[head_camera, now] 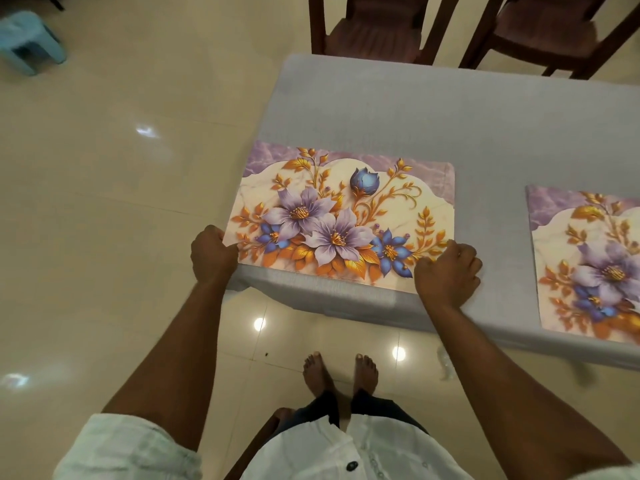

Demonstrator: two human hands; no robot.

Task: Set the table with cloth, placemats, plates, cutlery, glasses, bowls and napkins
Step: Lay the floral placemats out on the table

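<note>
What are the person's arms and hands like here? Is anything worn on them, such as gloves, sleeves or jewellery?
Both hands are bare: no gloves on the left hand or the right hand, and no ring, watch or bracelet shows. The forearms are uncovered too. Loose white sleeves, of a slightly crinkled fabric, end around the elbows. They belong to a white shirt with a dark button down the front.

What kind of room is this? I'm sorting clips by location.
Probably a home dining area: a table under a grey cloth, floral placemats laid on it, wooden chairs pushed up on the far side, and a glossy tiled floor.
</note>
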